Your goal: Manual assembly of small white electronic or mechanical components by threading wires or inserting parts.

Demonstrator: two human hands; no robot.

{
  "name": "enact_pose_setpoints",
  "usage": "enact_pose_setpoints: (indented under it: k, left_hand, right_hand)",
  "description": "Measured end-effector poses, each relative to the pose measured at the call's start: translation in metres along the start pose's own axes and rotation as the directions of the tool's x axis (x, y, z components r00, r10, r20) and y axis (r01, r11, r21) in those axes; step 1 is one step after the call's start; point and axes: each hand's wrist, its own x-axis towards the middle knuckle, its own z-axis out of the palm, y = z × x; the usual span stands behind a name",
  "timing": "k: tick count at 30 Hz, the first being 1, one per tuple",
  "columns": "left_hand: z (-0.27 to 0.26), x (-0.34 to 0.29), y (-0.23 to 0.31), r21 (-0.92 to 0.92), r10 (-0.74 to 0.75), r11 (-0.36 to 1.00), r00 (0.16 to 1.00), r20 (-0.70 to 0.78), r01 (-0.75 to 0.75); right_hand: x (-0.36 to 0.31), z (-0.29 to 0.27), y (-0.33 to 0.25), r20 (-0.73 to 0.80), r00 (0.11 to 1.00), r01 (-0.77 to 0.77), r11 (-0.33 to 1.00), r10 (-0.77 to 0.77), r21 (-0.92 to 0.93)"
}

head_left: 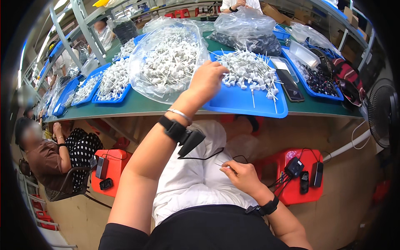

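My left hand (207, 83) reaches over the left part of a blue tray (250, 105). Its fingers are curled together beside a heap of white-headed pieces with thin stems (246, 71); what they hold, if anything, is hidden. Low over my lap, my right hand (243, 177) is closed in a pinch on a thin, pale, pin-like piece (221, 161) that points to the upper left. Two of the white-headed pieces lie apart from the heap, towards the tray's near edge. Left of the tray, a large clear plastic bag (139, 77) lies spread open, full of similar white pieces.
A phone (289, 85) lies right of the tray, before a blue tray of dark pieces (318, 93). More trays of white pieces (111, 81) stand at the left. Red stools (287, 196) flank me, a fan (381, 112) is at right, and a seated person (52, 154) at left.
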Motion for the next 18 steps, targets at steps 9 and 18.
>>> enact_pose_setpoints:
  k: [9,18]
  left_hand:
    - [0.046,0.030,-0.020,0.177,0.078,0.979,0.990,0.119,-0.099]
    - [0.060,0.033,-0.029,0.072,0.177,0.979,0.968,0.178,-0.193]
  right_hand:
    - [0.001,-0.001,0.007,0.000,0.999,0.036,0.999,-0.036,-0.012]
    - [0.003,-0.003,-0.002,0.035,0.998,-0.061,0.998,0.061,0.007]
